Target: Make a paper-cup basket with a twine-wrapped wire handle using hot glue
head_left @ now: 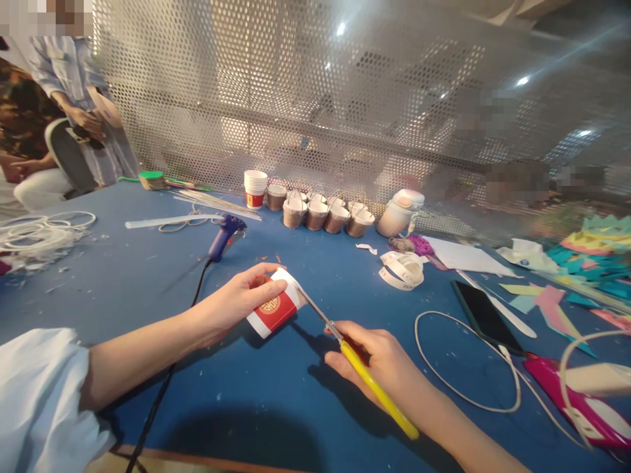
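Observation:
My left hand (256, 292) grips a red and white paper cup (279, 312), thumb on its side, the cup tipped over above the table. In my right hand (374, 355) is a pair of scissors (367, 378) with yellow handles, which slant down to the right. The blades reach the cup's right edge; I cannot tell how far they cut into it. Beyond my left hand a blue hot glue gun (225, 236) stands on the table, its black cord running toward me.
At the back are stacked paper cups (255, 190), several brown-wrapped cups (338, 217) and a jar (400, 213). A tape measure (401, 270), a phone (486, 315) with a white cable and paper scraps (547, 305) lie right. White cord (37, 236) is heaped left. A person (83, 98) stands far left.

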